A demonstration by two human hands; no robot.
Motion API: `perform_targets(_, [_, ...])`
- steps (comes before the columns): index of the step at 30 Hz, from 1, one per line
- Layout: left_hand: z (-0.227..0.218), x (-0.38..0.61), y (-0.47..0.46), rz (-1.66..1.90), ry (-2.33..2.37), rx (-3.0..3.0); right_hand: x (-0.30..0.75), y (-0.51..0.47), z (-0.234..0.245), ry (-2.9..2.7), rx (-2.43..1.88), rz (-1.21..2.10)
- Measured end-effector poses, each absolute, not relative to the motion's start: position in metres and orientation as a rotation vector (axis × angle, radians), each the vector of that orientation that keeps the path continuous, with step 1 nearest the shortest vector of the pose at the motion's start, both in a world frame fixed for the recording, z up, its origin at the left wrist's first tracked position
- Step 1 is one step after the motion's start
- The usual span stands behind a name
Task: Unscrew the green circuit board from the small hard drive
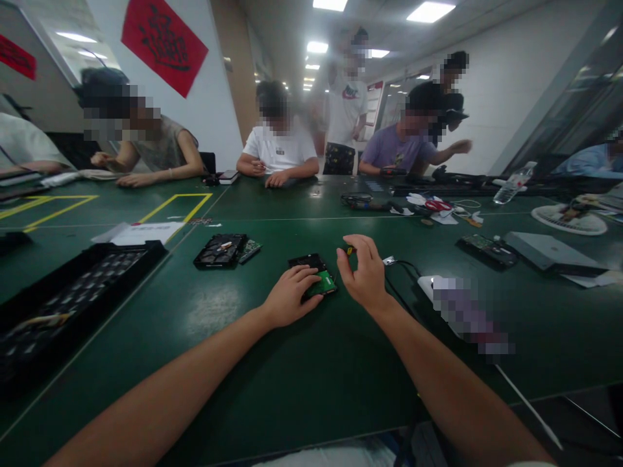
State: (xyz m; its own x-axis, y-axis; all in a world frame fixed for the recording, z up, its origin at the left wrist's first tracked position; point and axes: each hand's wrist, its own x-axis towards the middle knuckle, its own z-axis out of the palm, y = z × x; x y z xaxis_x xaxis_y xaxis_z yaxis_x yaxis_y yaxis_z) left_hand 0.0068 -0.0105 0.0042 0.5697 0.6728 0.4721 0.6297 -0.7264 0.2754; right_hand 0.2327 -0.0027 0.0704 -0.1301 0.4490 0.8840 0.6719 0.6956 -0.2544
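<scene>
My left hand (291, 295) rests on a small black hard drive (307, 262) with a green circuit board (325, 284) showing, fingers curled over it and holding it down on the green table (311, 376). My right hand (364, 272) hovers just right of the drive, fingers pinched around a small dark tool (348, 249) with a yellow mark. What the tool's tip touches is hidden by my fingers.
Another opened drive (220, 250) with a loose green board (250, 250) lies to the left. A black tray (63, 301) sits at the left edge. A cable (406, 266), a white device (431, 285) and a laptop (549, 251) lie right. Several people sit across the table.
</scene>
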Motion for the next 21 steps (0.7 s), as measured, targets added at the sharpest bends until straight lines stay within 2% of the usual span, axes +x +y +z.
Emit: perform_targets(21, [0.0041,0.0076,-0.0103,0.864,1.132,2.717,0.2325,-0.0044,0.0718,-1.783,-0.915,-0.255])
